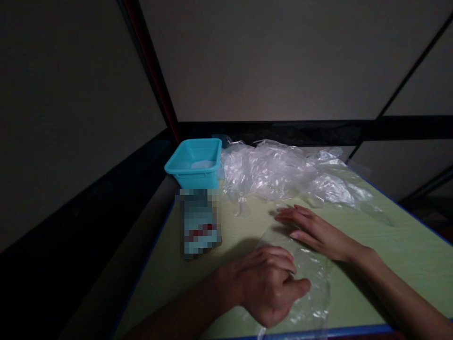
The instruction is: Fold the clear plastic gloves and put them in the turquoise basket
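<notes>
A clear plastic bag [311, 302] lies flattened on the table close to its front edge. My left hand [271, 283] rests over the bag with its fingers curled in and its thumb pointing right; plastic shows from beneath it on both sides. The undersides of these fingers are hidden. Farther back, my right hand [311, 229] reaches in from the right, fingers stretched out, over the bag's far end. Nothing shows in its grasp.
Behind the hands spreads a heap of crumpled clear plastic bags [276, 170]. A turquoise plastic basin [196, 177] with something pale inside stands at the back left. Before it lies a pixelated, blurred item [200, 222]. The pale green table [396, 245] has blue edges; panelled walls stand behind.
</notes>
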Available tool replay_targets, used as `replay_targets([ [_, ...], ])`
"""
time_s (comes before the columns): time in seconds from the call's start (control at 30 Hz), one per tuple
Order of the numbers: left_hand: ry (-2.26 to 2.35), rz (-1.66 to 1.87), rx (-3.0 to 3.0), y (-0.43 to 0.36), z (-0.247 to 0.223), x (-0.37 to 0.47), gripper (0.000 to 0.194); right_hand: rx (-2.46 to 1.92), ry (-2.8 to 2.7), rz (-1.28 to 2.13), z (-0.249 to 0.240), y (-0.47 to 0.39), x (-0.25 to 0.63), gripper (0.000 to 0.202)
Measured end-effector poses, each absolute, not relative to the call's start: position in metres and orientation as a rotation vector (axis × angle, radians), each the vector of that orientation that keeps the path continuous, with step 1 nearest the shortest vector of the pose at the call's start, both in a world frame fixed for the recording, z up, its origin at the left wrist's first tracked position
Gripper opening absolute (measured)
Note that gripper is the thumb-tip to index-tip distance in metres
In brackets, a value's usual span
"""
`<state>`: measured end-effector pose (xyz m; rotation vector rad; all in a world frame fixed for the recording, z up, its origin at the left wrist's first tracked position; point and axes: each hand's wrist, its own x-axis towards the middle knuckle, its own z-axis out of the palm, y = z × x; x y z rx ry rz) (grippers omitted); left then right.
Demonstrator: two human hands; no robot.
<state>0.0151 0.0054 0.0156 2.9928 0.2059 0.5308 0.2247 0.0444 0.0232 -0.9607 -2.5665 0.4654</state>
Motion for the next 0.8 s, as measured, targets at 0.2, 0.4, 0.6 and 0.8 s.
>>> replay_targets([
  [0.2, 0.128, 0.448, 2.993, 0.0, 0.014, 0.023, 0.02, -0.876, -2.653, 0.529, 0.021, 0.041, 0.219, 0.045],
  [0.4, 0.115, 0.545, 2.98, -0.006, 0.011, 0.026, 0.019, -0.714, -2.668, 0.686, 0.026, 0.035, 0.205, 0.044],
  [0.6, 0.586, 1.122, 2.616, 0.015, 0.015, 0.012, 0.028, -1.044, -1.923, 1.034, 0.025, 0.041, 0.213, 0.029],
  [0.8, 1.355, 0.898, 2.488, 0.037, 0.004, 0.004, 0.031, -1.332, -1.423, 1.214, 0.011, 0.058, 0.224, 0.034],
])
